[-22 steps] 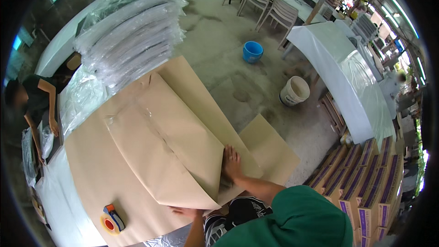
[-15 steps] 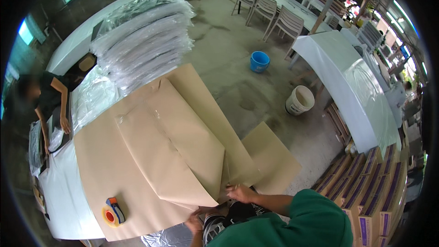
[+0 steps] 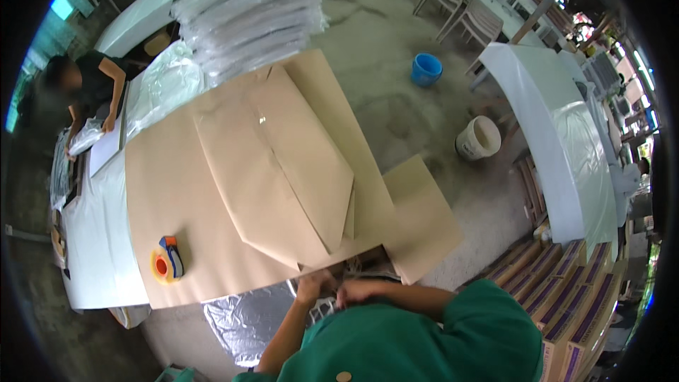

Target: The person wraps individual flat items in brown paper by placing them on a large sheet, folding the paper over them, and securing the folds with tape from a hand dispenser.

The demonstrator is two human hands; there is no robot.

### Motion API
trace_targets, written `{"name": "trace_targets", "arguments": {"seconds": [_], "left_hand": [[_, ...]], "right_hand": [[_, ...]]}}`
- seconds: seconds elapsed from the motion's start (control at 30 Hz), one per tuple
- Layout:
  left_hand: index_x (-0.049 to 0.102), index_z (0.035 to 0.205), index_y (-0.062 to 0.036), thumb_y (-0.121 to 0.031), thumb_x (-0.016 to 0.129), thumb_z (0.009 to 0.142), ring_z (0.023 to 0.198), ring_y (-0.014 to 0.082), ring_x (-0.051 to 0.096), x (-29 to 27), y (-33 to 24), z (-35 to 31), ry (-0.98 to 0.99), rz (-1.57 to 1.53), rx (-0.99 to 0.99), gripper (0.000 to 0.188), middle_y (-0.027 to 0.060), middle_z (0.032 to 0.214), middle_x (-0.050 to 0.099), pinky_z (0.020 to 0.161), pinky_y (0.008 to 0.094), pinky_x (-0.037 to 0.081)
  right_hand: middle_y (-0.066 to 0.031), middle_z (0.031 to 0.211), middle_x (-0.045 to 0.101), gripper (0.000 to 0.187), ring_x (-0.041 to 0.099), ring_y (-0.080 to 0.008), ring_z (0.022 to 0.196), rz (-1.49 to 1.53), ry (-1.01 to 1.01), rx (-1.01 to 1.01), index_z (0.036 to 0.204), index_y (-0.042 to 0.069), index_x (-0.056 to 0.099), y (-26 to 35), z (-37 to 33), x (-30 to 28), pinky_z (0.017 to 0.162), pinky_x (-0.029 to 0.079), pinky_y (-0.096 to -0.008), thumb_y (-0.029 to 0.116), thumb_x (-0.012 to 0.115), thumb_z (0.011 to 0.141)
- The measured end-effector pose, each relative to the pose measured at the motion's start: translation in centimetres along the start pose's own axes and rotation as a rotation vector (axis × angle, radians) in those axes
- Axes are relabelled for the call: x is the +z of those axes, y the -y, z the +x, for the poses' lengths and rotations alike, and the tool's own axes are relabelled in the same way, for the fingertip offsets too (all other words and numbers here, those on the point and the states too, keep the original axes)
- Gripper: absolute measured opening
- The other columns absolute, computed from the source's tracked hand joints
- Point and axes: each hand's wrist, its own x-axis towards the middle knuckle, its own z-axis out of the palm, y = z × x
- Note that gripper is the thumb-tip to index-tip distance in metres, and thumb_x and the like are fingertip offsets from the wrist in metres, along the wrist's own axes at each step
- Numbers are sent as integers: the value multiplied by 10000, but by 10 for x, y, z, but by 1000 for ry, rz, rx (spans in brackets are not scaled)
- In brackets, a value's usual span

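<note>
Brown kraft paper (image 3: 163, 184) covers the work surface before me. On it lies a large flat parcel (image 3: 262, 163) wrapped in the same paper, its near end folded to slanted edges, with a glossy bit of clear tape on top. My left hand (image 3: 316, 286) and my right hand (image 3: 353, 291) are close together by my body, just below the parcel's near end. Their fingers are blurred and partly hidden, so I cannot make out what they hold. A tape dispenser (image 3: 168, 260) with a roll of tape, blue and orange, rests on the paper to the left.
A loose brown sheet (image 3: 421, 219) sticks out at the right. Beyond the parcel stands a stack of plastic-wrapped slabs (image 3: 251, 21). A co-worker (image 3: 92, 92) handles plastic at the left. Buckets, blue (image 3: 426, 69) and white (image 3: 479, 138), stand on the floor; cartons (image 3: 566, 290) are stacked right.
My right hand has left the parcel's near right corner and come in beside my left hand. The whole view has shifted, and the co-worker's arms have moved slightly.
</note>
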Motion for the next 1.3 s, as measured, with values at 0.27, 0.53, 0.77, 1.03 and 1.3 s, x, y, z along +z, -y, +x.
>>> {"name": "trace_targets", "arguments": {"seconds": [0.27,0.53,0.77,1.03,1.3], "left_hand": [[344,1346,-205,-506,557,774,1317,329,184,-143,-125,91,-804,1192,281,681,157,1429,214,1003,548,211],[317,1356,-274,-567,628,657,1336,367,120,-145,-78,107,-476,1337,430,819,165,1448,161,998,645,75],[271,1366,-293,-608,622,625,1306,429,159,-156,-69,111,-468,1472,502,878,214,1423,182,961,685,90],[360,1322,-279,-520,573,743,1271,481,187,-87,-132,178,-162,1579,782,662,231,1394,227,929,717,121],[303,1349,-335,-251,454,844,1241,520,197,-49,-132,193,-181,1534,723,534,213,1408,212,921,716,162]], "right_hand": [[-129,1334,380,606,291,-335,1263,-1157,-837,-148,1271,191,442,178,114,-167,989,235,-522,469,603,757],[-30,1470,126,971,63,-298,1354,-1340,-616,-14,1380,302,234,101,113,-196,1050,26,-576,588,681,566],[24,1473,111,1105,63,-239,1361,-1448,-270,174,1387,338,173,135,92,-252,1063,45,-548,518,760,469],[51,1461,145,994,113,-225,1347,-1457,-336,-44,1362,365,227,107,93,-269,1024,188,-586,487,719,508],[-50,1388,306,968,239,-273,1296,-1362,-591,20,1341,202,297,100,76,-263,1001,292,-475,444,755,524]]}}
